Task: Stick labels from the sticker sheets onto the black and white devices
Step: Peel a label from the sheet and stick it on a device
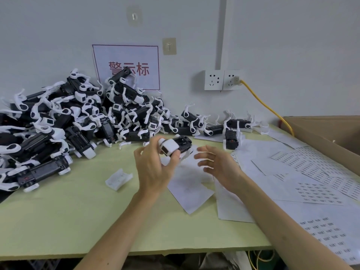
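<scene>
Above the middle of the desk (78, 221), the left hand (155, 170) grips a black and white device (175, 146) by its white end, while the right hand (218, 162) hovers just beside it with fingers loosely spread, holding nothing, and sticker sheets (315, 172) lie along the right edge.

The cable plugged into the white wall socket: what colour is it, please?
The thin cable is yellow, clearest in the head view.

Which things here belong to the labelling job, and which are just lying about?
Job: device in left hand; device pile; sticker sheets.
Lying about: loose white part; cardboard box; wall sockets; yellow cable.
</scene>
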